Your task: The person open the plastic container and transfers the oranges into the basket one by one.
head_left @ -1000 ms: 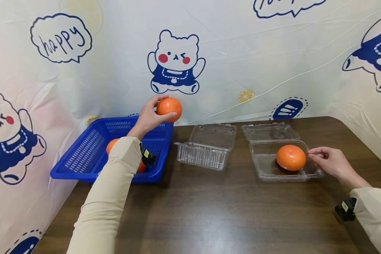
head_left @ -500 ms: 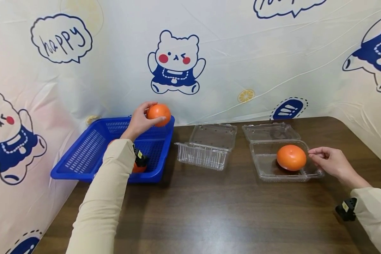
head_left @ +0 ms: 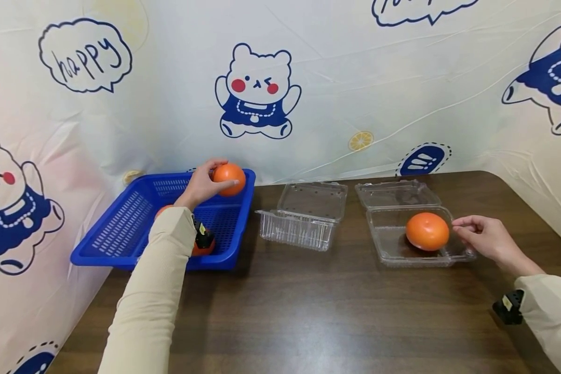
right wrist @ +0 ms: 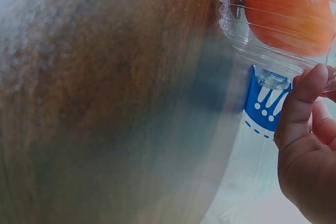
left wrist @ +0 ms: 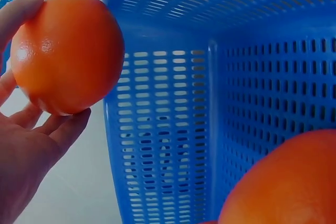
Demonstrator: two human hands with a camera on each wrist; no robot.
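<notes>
In the head view, my left hand grips a smooth, round orange fruit over the far right part of the blue plastic basket. The left wrist view shows the thumb and fingers around the held fruit, with another orange fruit lower in the basket. My sleeve partly hides the fruits in there. On the right, my right hand pinches the right edge of a clear plastic clamshell box. Its lid lies back, and one orange fruit sits inside.
A second clear clamshell box, lid folded back, stands on the brown wooden table between the basket and the right-hand box. Behind the table hangs a printed cloth with cartoon bears.
My left hand has moved down and to the left with the fruit, from above the basket's right corner to lower over the basket. My right hand stays at the box edge.
</notes>
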